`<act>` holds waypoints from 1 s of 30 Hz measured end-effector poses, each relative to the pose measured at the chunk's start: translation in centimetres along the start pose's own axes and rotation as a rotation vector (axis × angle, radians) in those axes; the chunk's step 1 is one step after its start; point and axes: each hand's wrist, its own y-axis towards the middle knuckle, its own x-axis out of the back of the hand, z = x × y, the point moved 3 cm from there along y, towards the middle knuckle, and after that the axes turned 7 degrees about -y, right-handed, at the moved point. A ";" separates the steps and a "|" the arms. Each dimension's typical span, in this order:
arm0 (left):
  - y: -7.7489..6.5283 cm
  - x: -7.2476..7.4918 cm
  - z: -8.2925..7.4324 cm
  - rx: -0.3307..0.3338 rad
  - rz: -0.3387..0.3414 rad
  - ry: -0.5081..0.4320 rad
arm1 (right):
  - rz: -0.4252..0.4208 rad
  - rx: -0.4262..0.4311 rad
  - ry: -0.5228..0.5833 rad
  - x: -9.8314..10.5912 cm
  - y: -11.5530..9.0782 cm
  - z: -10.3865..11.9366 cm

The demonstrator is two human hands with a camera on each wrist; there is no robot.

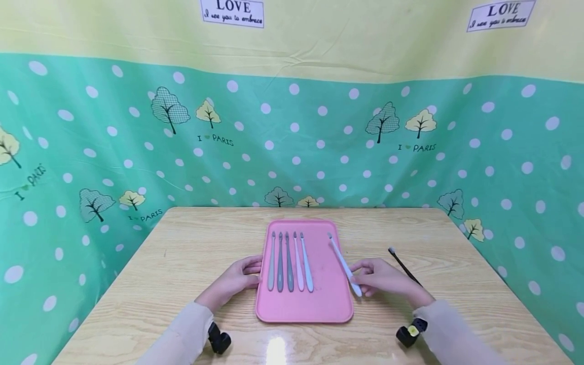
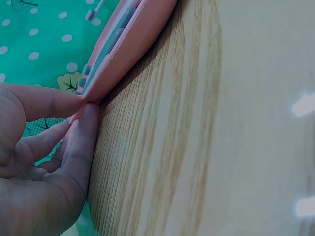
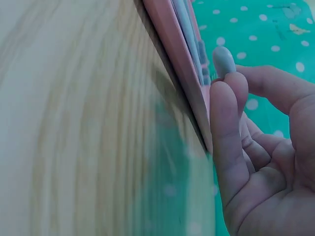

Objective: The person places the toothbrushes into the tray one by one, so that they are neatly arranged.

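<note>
My left hand [image 1: 238, 279] pinches the left rim of a pink tray [image 1: 319, 309] between thumb and fingers; the left wrist view shows the rim between the fingertips. Several toothbrushes lie side by side on the tray, heads toward the far end: a grey-green toothbrush [image 1: 271, 263], dark grey ones, a pink toothbrush [image 1: 298, 266] and a light blue toothbrush [image 1: 307, 266]. Over the tray's right edge, my right hand [image 1: 380, 276] pinches a pale blue-white toothbrush [image 1: 342, 261] near its handle end. That handle's rounded end shows above the fingertips in the right wrist view.
A black toothbrush [image 1: 403, 266] lies on the wooden table [image 1: 196, 238] right of the tray, partly behind my right hand and forearm. Green polka-dot cloth [image 1: 292, 152] hangs behind and beside the table. Each wrist carries a small black camera.
</note>
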 end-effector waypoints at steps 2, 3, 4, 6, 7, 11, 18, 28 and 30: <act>0.0 0.0 0.0 0.002 0.000 -0.005 | 0.002 0.002 0.018 -0.5 0.4 0.1; 0.0 0.0 0.0 0.003 -0.001 -0.008 | 0.001 0.002 0.022 -0.8 0.7 0.2; 0.0 0.0 0.0 0.004 -0.004 -0.009 | -0.001 0.002 0.029 -1.0 0.9 0.2; 0.0 -0.1 -0.1 0.011 -0.010 -0.011 | -0.006 0.004 0.039 -1.5 1.3 0.4; 0.0 -0.1 -0.1 0.014 -0.014 -0.010 | -0.009 0.006 0.043 -1.7 1.5 0.5; -0.1 -0.2 -0.2 0.021 -0.016 -0.006 | -0.015 0.014 0.068 -2.6 2.1 1.0; -0.1 -0.1 -0.1 0.024 -0.003 -0.010 | -0.045 0.012 0.094 -3.6 3.0 2.0; 0.0 -0.1 -0.2 0.019 0.003 -0.005 | -0.121 -0.030 0.084 -5.0 4.4 2.0; 0.0 0.0 -0.1 0.022 0.003 -0.006 | -0.135 -0.041 0.072 -5.2 4.6 2.1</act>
